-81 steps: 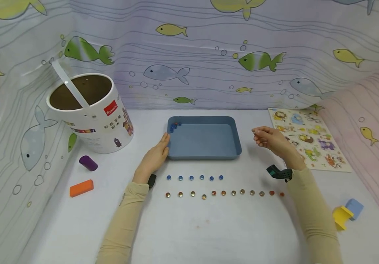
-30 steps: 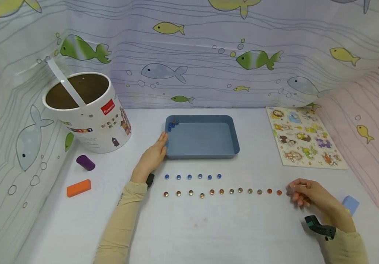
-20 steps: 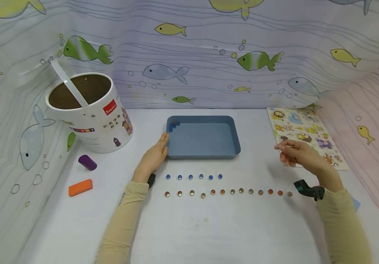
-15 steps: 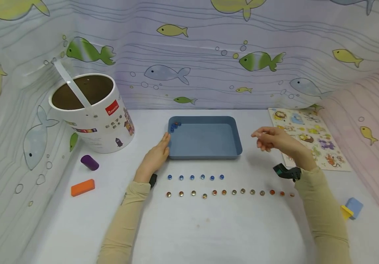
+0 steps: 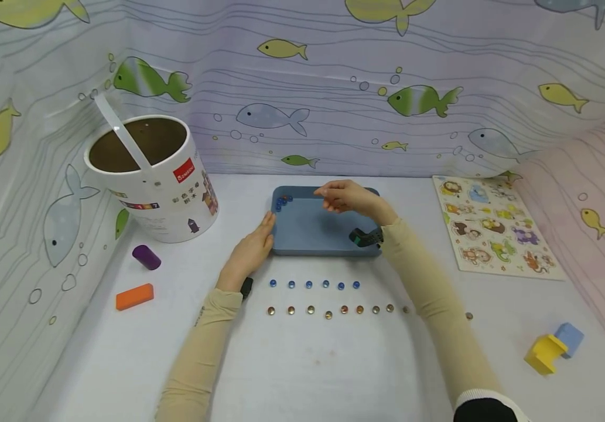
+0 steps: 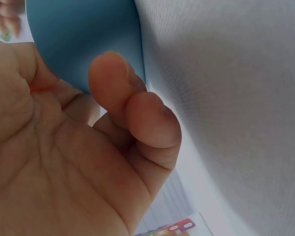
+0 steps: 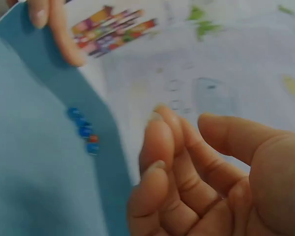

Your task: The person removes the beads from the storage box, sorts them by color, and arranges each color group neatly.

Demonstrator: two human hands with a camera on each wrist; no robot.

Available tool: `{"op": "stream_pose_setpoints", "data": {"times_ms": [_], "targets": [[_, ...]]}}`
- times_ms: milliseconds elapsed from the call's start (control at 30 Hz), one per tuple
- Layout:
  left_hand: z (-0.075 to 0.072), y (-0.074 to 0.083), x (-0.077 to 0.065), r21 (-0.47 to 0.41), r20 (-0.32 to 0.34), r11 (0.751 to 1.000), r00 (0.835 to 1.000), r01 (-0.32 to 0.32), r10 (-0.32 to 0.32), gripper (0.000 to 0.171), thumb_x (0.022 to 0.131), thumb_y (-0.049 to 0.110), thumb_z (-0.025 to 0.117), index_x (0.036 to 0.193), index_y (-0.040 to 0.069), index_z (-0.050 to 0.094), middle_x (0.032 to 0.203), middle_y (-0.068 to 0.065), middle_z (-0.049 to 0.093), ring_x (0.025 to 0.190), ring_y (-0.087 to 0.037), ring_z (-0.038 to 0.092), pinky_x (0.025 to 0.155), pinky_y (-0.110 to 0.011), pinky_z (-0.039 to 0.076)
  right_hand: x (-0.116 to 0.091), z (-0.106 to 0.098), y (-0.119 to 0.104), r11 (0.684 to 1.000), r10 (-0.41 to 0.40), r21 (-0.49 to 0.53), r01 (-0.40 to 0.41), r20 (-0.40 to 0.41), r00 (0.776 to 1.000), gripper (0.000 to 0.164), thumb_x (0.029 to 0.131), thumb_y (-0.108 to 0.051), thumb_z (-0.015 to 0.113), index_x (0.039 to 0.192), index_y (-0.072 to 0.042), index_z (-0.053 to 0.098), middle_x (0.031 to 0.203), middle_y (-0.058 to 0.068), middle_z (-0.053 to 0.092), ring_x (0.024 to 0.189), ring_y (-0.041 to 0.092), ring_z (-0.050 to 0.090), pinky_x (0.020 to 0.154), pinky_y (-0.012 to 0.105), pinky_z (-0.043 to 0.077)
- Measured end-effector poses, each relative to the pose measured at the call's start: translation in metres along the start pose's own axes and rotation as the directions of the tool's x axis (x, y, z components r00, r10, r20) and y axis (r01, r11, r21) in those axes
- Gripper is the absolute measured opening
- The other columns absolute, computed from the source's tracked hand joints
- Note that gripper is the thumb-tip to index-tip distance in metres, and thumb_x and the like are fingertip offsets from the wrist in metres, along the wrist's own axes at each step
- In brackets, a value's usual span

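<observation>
A blue-grey tray (image 5: 302,237) stands mid-table, with several small blue beads (image 5: 279,205) and an orange-red one in its far left corner. My left hand (image 5: 251,251) rests against the tray's left rim with its fingers extended. Over the tray's back half hovers my right hand (image 5: 351,197). In the right wrist view its fingers (image 7: 157,142) are loosely bent, the thumb apart, and nothing shows between them. In front of the tray lie a row of blue beads (image 5: 309,285) and a row of amber-brown beads (image 5: 310,309); my right forearm hides part of the amber row.
A white bucket (image 5: 186,217) with a handle stands back left. Near it lie a purple cylinder (image 5: 146,257) and an orange block (image 5: 134,297). On the right are an animal picture board (image 5: 492,234), a yellow block (image 5: 543,354) and a blue block (image 5: 571,338).
My right hand went to the amber row's right end, where one more bead then shows. From there it moved up and left over the tray. My left hand stayed at the rim.
</observation>
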State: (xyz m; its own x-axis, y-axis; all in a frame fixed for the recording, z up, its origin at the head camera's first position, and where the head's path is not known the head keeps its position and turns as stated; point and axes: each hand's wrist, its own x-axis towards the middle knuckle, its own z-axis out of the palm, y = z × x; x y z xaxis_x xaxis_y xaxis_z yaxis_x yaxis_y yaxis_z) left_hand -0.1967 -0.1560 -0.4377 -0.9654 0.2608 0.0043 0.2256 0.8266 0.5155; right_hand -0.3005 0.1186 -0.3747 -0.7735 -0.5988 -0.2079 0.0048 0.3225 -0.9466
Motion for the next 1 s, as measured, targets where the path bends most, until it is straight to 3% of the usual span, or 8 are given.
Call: {"op": "stream_pose_setpoints", "data": {"times_ms": [133,300,567,733,1000], "targets": [[-0.001,0.001,-0.001,0.006,0.008,1.000,1.000,0.005,-0.005,0.055,0.104,0.020,0.035,0.155,0.008,0.019,0.163,-0.005,0.014,0.143,-0.033,0.031,0.116,-0.048,0.029,0.035,0.016,0.009,0.997,0.053,0.052,-0.052,-0.029,0.998,0.042,0.104,-0.024,0.044,0.139,-0.001,0.050,0.090,0.007,0.064,0.079,0.018,0.061,0.073,0.033,0.048],[-0.001,0.002,-0.001,0.000,0.017,1.000,1.000,0.011,-0.011,0.055,0.104,0.020,0.035,0.155,0.008,0.018,0.163,-0.006,0.013,0.143,-0.033,0.031,0.116,-0.049,0.029,0.068,0.034,0.019,0.980,0.147,0.152,-0.133,-0.088,0.985,0.037,0.104,-0.021,0.045,0.137,-0.008,0.054,0.083,0.002,0.065,0.073,0.014,0.061,0.065,0.026,0.045],[0.000,0.001,0.000,0.006,0.014,1.000,1.000,0.012,-0.012,0.055,0.104,0.020,0.034,0.156,0.010,0.018,0.163,-0.002,0.012,0.144,-0.030,0.030,0.117,-0.047,0.028,0.093,0.057,0.028,0.970,0.182,0.188,-0.153,-0.149,0.972,0.036,0.102,-0.012,0.043,0.136,-0.010,0.056,0.076,0.001,0.064,0.061,0.010,0.062,0.055,0.021,0.045],[-0.001,0.002,0.000,-0.009,0.020,1.000,1.000,0.018,-0.018,0.055,0.104,0.021,0.035,0.156,0.011,0.018,0.163,-0.001,0.012,0.144,-0.030,0.031,0.117,-0.047,0.029,0.097,0.065,0.034,0.983,0.158,0.124,-0.134,-0.202,0.967,0.037,0.101,-0.010,0.045,0.136,-0.012,0.056,0.076,0.002,0.063,0.056,0.009,0.059,0.050,0.020,0.045],[-0.001,0.002,0.000,-0.005,0.010,1.000,1.000,0.022,-0.022,0.055,0.104,0.021,0.036,0.155,0.011,0.019,0.163,-0.002,0.014,0.143,-0.030,0.033,0.116,-0.046,0.031,0.103,0.070,0.034,0.992,0.071,-0.085,-0.095,-0.251,0.965,0.033,0.098,-0.015,0.055,0.130,-0.016,0.062,0.065,0.003,0.062,0.047,0.010,0.054,0.045,0.023,0.045]]}}
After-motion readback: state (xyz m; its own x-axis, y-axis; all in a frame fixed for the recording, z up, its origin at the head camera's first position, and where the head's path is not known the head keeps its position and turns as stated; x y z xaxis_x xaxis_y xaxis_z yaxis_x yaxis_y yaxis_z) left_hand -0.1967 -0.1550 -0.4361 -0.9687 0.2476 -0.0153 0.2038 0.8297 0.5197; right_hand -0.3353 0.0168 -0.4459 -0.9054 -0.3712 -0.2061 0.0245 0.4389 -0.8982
